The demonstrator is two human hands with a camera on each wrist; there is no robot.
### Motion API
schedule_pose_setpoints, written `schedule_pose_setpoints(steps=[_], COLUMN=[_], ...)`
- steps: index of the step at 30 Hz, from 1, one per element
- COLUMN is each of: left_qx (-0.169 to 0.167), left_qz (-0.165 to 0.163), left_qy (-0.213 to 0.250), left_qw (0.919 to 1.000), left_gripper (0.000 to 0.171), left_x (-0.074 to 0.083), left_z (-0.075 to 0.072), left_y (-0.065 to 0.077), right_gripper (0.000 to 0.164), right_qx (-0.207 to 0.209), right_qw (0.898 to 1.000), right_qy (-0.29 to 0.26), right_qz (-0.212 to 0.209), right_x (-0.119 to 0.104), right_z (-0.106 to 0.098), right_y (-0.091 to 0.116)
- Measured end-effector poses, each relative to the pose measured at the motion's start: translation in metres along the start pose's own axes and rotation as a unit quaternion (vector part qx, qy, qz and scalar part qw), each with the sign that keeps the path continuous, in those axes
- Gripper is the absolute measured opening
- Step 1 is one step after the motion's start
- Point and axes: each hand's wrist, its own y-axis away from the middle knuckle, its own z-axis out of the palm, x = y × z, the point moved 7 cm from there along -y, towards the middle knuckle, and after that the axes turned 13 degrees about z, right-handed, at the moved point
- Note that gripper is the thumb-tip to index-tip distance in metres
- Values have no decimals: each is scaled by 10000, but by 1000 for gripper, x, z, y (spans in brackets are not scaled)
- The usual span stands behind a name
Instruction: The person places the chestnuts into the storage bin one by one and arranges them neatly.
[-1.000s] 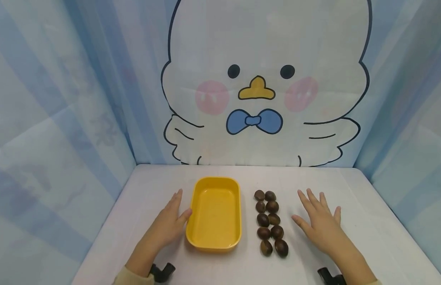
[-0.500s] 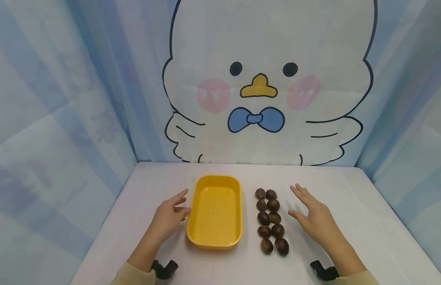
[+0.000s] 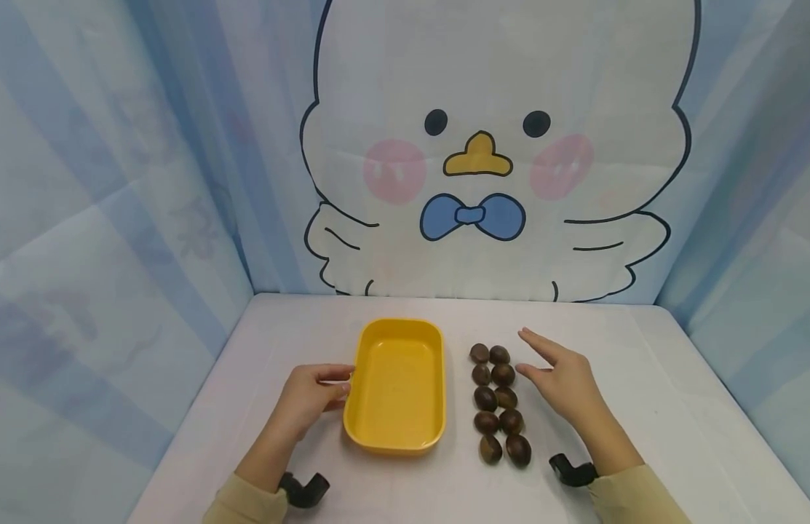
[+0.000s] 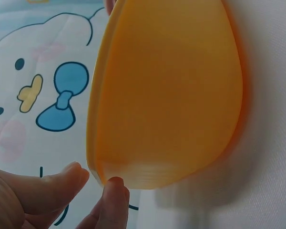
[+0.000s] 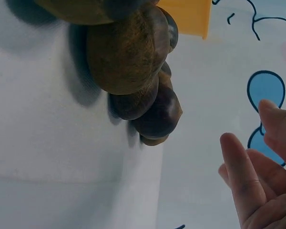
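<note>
A yellow rectangular tray (image 3: 396, 445) stands on the table with my left hand (image 3: 308, 397) at its left side. The left fingertips are right at the rim; in the left wrist view one fingertip (image 4: 115, 183) overlaps the tray's outer wall and the thumb (image 4: 69, 183) is beside the rim. Right of the tray lie several glossy brown chestnuts (image 3: 486, 398) in two columns. My right hand (image 3: 565, 378) hovers at the right of their far end, thumb and fingers spread apart and holding nothing. In the right wrist view the chestnuts (image 5: 126, 52) loom large, away from the fingers.
The white table (image 3: 673, 422) ends at a hanging cloth (image 3: 391, 255) with a cartoon bird. Pale blue curtains (image 3: 103, 218) flank both sides. A black wrist mount (image 3: 305, 491) sits at the left wrist, another black mount (image 3: 571, 471) at the right.
My right hand has moved left and away from me, closer to the chestnuts, its fingers drawing together. My left hand's fingers have bent toward the tray's rim. Tray and chestnuts stay in place.
</note>
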Motion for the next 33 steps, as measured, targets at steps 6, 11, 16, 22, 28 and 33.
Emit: schedule_pose_setpoints(steps=[6, 11, 16, 22, 28, 33], left_qx=[-71, -61, -56, -72, -76, -84], left_qz=[-12, 9, -74, -119, -103, -104], left_qy=[127, 131, 124, 165, 200, 160], left_qw=[9999, 9999, 9999, 9998, 9997, 9998], left_gripper=[32, 33, 32, 32, 32, 31], left_x=[-4, -6, -9, -11, -10, -11], left_z=[0, 1, 2, 3, 3, 2], left_y=[0, -1, -2, -3, -4, -4], right_gripper=[61, 60, 59, 56, 57, 54], right_qx=[-528, -761, -905, -1014, -1193, -1295], right_qw=[9957, 9918, 9892, 9882, 9852, 9855], right_qy=[-301, -364, -320, -90, 381, 669], right_qz=[693, 963, 1108, 1147, 1171, 864], right_x=[3, 2, 0, 1, 3, 1], right_z=[12, 24, 35, 46, 58, 66], right_y=[-18, -34, -46, -57, -63, -65])
